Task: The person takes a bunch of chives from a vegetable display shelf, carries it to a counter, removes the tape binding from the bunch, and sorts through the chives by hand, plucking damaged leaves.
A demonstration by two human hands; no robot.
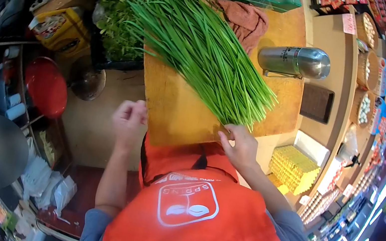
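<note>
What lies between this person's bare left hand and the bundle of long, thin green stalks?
Only a bare stretch of orange-brown wooden tabletop separates the left hand from the long green stalks; the head view shows it.

Stainless-steel flask [294,61] near a crumpled reddish-brown cloth [246,22], round red basin [46,87], stacked yellow egg trays [292,167].

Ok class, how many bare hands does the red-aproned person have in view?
2: the left hand beside the left edge of the yellow-brown wooden tabletop, the right hand at its near edge, beside the long, thin green stalks.
</note>
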